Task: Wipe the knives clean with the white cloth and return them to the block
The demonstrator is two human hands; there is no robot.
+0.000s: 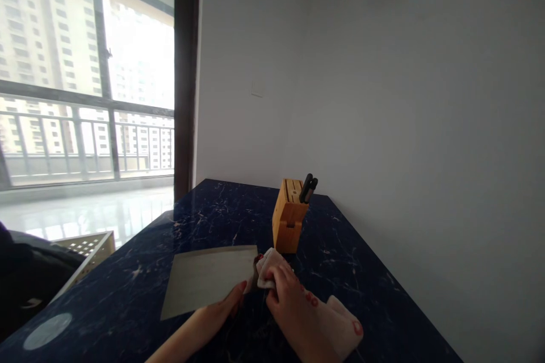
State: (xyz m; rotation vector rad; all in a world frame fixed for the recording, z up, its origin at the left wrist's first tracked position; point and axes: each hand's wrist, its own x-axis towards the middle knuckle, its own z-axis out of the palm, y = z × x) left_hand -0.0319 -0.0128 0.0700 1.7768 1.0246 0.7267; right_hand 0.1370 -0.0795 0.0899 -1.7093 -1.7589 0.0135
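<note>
A broad grey cleaver blade (208, 280) lies flat on the dark blue marbled table (128, 295). My left hand (221, 309) reaches in from below, and its fingertips grip the blade's near right corner. My right hand (292, 300) is closed on a pale cloth with red marks (340, 326). It presses the cloth's bunched end against the handle end of the cleaver, which is hidden. The rest of the cloth trails under my right wrist.
A wooden knife block (288, 221) with two black handles stands just behind the hands, near the white wall (383, 96). At the left are a perforated pale basket (87, 246), a dark shape and a window onto a balcony. A round pale patch (46, 330) shows on the table's near left.
</note>
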